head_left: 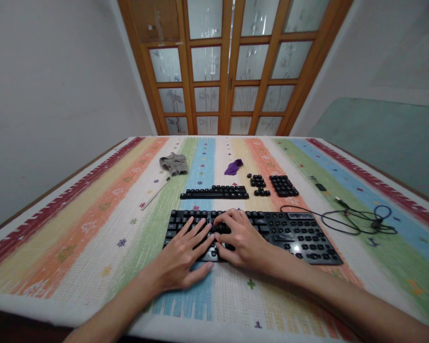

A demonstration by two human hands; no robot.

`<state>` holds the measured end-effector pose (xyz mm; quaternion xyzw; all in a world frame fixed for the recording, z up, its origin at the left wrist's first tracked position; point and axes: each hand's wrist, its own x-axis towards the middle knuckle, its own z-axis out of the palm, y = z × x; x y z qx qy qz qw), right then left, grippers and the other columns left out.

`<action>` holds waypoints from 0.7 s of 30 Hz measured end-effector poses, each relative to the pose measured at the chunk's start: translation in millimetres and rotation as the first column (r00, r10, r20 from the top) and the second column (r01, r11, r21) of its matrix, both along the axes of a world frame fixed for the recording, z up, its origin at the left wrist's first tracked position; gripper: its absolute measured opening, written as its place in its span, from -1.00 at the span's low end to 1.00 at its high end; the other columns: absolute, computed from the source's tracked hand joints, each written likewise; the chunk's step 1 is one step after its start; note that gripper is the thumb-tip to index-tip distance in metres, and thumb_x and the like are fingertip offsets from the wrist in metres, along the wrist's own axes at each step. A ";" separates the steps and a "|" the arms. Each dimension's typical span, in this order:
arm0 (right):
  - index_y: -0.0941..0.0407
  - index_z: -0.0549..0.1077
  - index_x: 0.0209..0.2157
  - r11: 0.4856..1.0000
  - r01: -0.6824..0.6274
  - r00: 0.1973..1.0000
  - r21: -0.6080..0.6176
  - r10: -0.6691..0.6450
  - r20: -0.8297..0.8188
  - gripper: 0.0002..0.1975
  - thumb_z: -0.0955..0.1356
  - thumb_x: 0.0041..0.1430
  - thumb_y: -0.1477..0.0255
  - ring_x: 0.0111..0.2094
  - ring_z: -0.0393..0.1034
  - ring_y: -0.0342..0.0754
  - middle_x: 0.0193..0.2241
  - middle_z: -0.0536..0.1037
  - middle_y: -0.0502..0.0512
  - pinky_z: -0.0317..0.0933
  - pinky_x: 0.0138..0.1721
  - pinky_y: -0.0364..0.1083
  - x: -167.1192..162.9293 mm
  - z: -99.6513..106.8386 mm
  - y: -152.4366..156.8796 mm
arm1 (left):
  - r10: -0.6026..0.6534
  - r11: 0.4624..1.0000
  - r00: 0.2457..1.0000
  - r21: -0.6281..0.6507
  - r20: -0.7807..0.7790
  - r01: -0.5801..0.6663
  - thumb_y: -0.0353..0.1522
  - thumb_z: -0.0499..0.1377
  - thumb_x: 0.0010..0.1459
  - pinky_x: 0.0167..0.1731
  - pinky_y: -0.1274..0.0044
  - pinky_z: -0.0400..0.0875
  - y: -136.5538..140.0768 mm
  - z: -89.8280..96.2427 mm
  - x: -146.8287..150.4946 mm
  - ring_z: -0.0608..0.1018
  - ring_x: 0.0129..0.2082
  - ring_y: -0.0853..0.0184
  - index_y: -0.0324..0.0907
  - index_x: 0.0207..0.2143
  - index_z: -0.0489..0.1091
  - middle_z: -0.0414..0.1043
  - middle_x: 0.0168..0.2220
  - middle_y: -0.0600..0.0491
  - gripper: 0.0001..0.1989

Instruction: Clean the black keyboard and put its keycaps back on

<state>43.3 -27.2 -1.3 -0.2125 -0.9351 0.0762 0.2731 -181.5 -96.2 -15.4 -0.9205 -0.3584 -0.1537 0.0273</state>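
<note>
A black keyboard [307,243] lies on the striped tablecloth, its right part bare of keycaps and its left part mostly covered with them. My left hand [180,257] rests over the keyboard's left half, fingers spread, with the thumb on the cloth at the front edge. Bent over the middle of the keyboard, my right hand [241,238] has thumb and fingertips drawn together close to my left fingertips. Whatever is between them is hidden. Behind the keyboard sit loose black keycaps in groups: a long row [214,194], a small cluster [259,183] and a number-pad block [283,186].
A grey cloth [174,164] and a thin white stick with a dark tip [155,194] lie at the back left. Near the middle is a purple cloth [233,167]. The keyboard's coiled cable [361,221] spreads right, by a small black piece [321,187].
</note>
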 end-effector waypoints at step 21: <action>0.15 0.61 -0.39 0.947 0.289 0.957 -0.144 -0.288 0.027 -0.84 0.36 0.17 0.50 -0.15 0.37 0.07 -0.27 0.62 0.16 0.14 -0.01 0.07 -3.1 12.4 117.3 | 0.121 0.990 0.993 0.075 -0.013 -0.119 -0.22 0.04 0.38 0.27 0.20 0.21 -2.6 -8.0 24.0 0.14 0.35 0.02 -0.48 0.28 0.12 0.14 0.30 -0.35 -0.41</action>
